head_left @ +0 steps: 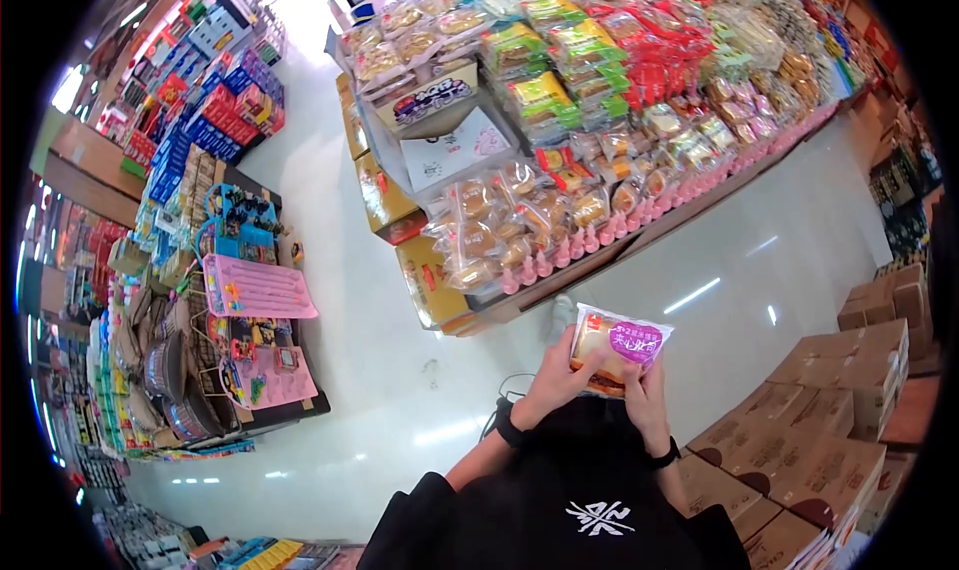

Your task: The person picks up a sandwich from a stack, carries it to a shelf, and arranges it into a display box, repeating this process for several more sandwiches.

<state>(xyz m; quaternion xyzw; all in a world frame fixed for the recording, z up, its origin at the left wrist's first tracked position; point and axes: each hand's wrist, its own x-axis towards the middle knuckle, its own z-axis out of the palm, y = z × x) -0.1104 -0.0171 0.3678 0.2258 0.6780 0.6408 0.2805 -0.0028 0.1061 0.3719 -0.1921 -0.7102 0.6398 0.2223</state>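
Note:
A packaged sandwich bread point(596, 342) in clear wrapping with a purple label is held in front of my chest. My left hand point(555, 378) is closed on the pack's left side, its thumb lying across the front. At the lower right corner, my right hand point(646, 398) grips the same pack with its thumb on the label. The fingers behind the pack are hidden. Beyond my hands stands a display table heaped with wrapped breads point(479, 235); a pink scalloped trim point(591, 238) runs along its edge.
Stacked cardboard boxes point(809, 440) stand close on my right. Gold boxes point(432, 288) support the display's near corner. To the left are shelves with baskets point(170, 365) and pink trays point(258, 288). Shiny pale floor point(400, 390) runs between them.

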